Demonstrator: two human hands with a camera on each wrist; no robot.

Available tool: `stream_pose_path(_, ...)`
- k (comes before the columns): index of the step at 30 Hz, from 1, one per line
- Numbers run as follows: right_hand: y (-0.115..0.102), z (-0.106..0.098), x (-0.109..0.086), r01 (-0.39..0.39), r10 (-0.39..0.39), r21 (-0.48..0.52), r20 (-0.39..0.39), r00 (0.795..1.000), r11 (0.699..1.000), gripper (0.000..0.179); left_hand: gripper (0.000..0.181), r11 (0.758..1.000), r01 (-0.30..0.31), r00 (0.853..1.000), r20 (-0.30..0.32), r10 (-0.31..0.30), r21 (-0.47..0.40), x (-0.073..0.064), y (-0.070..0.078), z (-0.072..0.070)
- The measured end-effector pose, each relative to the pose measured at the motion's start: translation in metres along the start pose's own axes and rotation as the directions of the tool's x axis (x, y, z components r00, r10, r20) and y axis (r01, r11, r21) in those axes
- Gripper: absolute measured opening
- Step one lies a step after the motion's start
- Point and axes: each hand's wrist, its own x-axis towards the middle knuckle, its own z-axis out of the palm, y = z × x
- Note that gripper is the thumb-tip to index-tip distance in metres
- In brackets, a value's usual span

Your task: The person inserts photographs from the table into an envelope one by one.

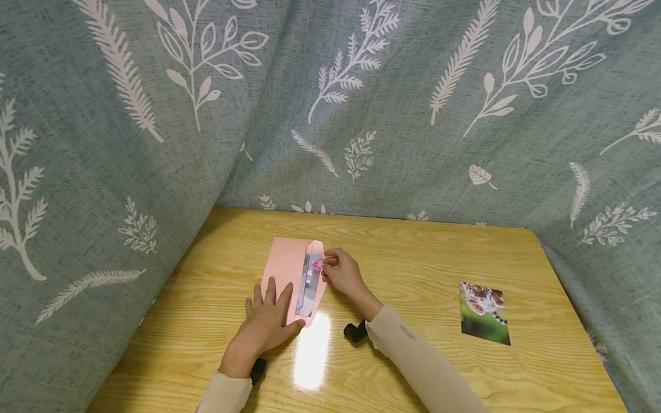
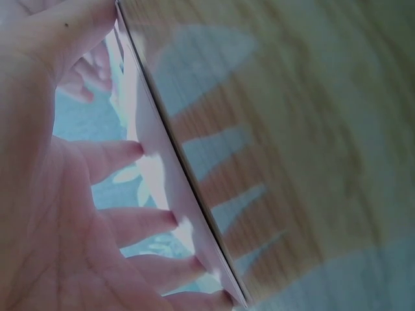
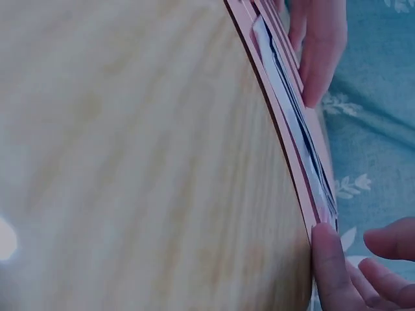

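Envelope (image 1: 289,258) in pale pink lies on a wood-grain table (image 1: 413,252), left of centre in the head view, with its open side to the right. A greyish printed sheet (image 1: 308,289) shows at the opening, with a bright pink shape (image 1: 317,265) near its upper end. A person's left hand (image 1: 265,324) rests on the envelope, its grip released, fingers straight and spread across the pink paper, thumb toward the lower edge. The right hand (image 1: 345,275) is at the right edge of the envelope, fingers bent, tips beside the bright pink shape; whether that grip pinches the paper or only touches it cannot be told. The left wrist view shows the fingers of the left hand mirrored in the glossy tabletop. To the right, well apart from both hands, lies a photograph (image 1: 484,315) of a tiger cub against green. Black devices sit at both wrists, below beige sleeves (image 1: 413,350), the right one lettered. Blue-green fabric (image 1: 392,155) patterned with white leaves hangs behind the table and along its sides.
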Motion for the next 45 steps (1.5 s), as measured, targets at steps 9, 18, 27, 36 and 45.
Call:
stream_pose_path(9, -0.005, -0.004, -0.027, -0.072, 0.052, 0.138, 0.148, 0.988, 0.988, 0.036, 0.089, 1.000, 0.009, 1.000, 0.006, -0.009, -0.009, 0.000, -0.002, 0.001)
stream_pose_path(18, 0.002, -0.003, -0.037, -0.117, 0.068, 0.212, 0.223, 0.972, 0.970, 0.038, 0.089, 1.000, 0.010, 1.000, 0.007, -0.010, 0.005, 0.001, -0.003, 0.003)
stream_pose_path(27, 0.002, -0.001, -0.036, -0.128, 0.081, 0.217, 0.213, 0.974, 0.968, 0.037, 0.089, 1.000, 0.009, 1.000, 0.018, -0.009, -0.007, 0.001, -0.003, 0.001)
stream_pose_path(36, -0.001, 0.001, -0.035, -0.140, 0.091, 0.226, 0.215, 0.972, 0.964, 0.036, 0.089, 1.000, 0.007, 1.000, 0.018, -0.007, -0.002, 0.001, -0.002, 0.000)
stream_pose_path(45, -0.003, 0.005, -0.031, -0.131, 0.077, 0.250, 0.216, 0.973, 0.959, 0.037, 0.089, 1.000, 0.000, 1.000, 0.019, 0.000, -0.007, 0.001, -0.001, -0.001)
